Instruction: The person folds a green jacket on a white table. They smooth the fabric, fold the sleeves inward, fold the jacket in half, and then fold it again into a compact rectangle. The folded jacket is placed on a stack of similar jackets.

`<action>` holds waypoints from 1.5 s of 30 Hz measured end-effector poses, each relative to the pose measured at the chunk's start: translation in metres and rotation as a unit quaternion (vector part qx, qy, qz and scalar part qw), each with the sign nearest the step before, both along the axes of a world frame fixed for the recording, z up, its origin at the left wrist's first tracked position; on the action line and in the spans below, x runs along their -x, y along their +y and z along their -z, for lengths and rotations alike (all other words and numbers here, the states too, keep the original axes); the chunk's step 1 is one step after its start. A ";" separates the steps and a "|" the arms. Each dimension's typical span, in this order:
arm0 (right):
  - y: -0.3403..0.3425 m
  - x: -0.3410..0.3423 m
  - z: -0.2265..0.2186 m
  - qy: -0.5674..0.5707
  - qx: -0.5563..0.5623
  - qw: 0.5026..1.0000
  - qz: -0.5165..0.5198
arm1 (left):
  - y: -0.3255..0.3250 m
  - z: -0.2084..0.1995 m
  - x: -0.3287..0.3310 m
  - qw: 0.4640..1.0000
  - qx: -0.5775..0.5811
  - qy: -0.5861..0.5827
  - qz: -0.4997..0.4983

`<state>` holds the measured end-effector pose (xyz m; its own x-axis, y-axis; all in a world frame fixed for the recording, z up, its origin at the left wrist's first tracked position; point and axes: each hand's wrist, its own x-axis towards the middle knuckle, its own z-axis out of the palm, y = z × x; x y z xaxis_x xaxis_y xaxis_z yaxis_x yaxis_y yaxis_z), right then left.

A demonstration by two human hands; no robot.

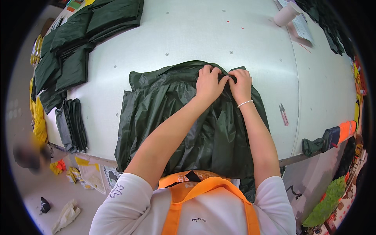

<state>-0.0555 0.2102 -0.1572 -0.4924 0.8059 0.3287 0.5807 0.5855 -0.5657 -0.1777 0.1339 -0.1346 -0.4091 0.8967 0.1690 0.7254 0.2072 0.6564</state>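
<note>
A dark green, shiny waterproof jacket (184, 129) lies spread on the white table in front of me, its lower part hanging over the near edge. My left hand (209, 83) is closed on the gathered fabric near the jacket's far edge, thumb pointing right. Just beside it, my right hand (241, 83) pinches the same far edge, its thumb almost meeting the left one. A beaded bracelet circles my right wrist. Whatever fine detail sits between the thumbs is hidden by the fingers and dark folds.
Folded dark green garments (70, 35) are stacked at the far left, with a bundle of dark strips (71, 125) nearer. Small pink-handled thread snips (284, 114) lie right of the jacket. A pale cup (287, 14) stands far right. Rolled dark and orange fabric (333, 137) sits at the right edge.
</note>
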 end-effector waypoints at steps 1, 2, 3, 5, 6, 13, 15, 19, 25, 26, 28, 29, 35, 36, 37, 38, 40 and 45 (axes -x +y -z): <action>-0.001 0.001 -0.004 0.006 -0.007 1.000 0.000 | 0.005 -0.008 0.000 0.999 0.013 -0.038 -0.010; -0.001 0.001 -0.005 0.011 -0.015 1.000 -0.001 | 0.008 -0.011 -0.001 0.997 0.025 -0.075 -0.020; 0.000 0.002 -0.004 0.021 -0.021 1.000 -0.001 | 0.009 -0.011 -0.002 0.996 0.028 -0.075 -0.025; -0.002 0.001 -0.006 0.025 -0.011 1.000 -0.006 | 0.011 -0.006 -0.005 0.996 0.025 -0.080 -0.027; -0.002 0.001 -0.008 0.028 -0.006 1.000 -0.008 | 0.011 -0.003 -0.004 0.996 0.025 -0.082 -0.027; -0.001 -0.002 -0.007 0.019 0.017 0.999 0.029 | 0.011 -0.006 0.010 0.977 0.010 -0.200 -0.074; -0.001 -0.001 -0.008 0.012 0.025 0.998 0.049 | 0.008 -0.005 0.023 0.985 0.009 -0.148 -0.084; -0.004 -0.002 -0.001 0.007 0.034 0.996 0.079 | -0.013 -0.007 0.051 0.996 0.003 -0.014 -0.091; 0.000 -0.009 0.007 0.024 0.049 0.992 0.114 | -0.078 -0.001 0.139 0.983 -0.013 0.067 -0.168; 0.000 -0.010 0.005 0.010 0.053 0.990 0.133 | -0.091 -0.001 0.155 0.981 0.014 0.045 -0.190; -0.001 -0.011 0.009 0.015 0.046 0.993 0.106 | -0.105 0.008 0.165 0.972 0.058 -0.030 -0.227; -0.002 -0.012 0.009 0.043 0.074 0.991 0.100 | -0.106 0.013 0.169 0.975 0.069 -0.024 -0.209; 0.013 -0.140 -0.010 -0.042 -0.006 0.976 0.214 | -0.039 -0.031 0.107 0.995 -0.029 0.029 -0.089; 0.011 -0.182 -0.005 -0.097 -0.005 0.961 0.261 | -0.021 -0.034 0.086 0.998 -0.013 -0.026 -0.050; 0.006 -0.227 0.004 -0.150 -0.003 0.945 0.292 | -0.001 -0.029 0.064 0.999 -0.018 -0.036 -0.015; -0.004 -0.254 0.010 -0.201 0.001 0.926 0.319 | 0.014 -0.037 0.043 0.998 0.022 -0.061 0.023; -0.016 -0.256 -0.002 -0.149 0.079 0.942 0.290 | 0.031 -0.024 0.027 0.997 0.036 0.017 0.070; -0.011 -0.260 0.015 -0.081 0.048 0.968 0.232 | 0.056 -0.022 0.020 0.978 0.172 0.023 0.116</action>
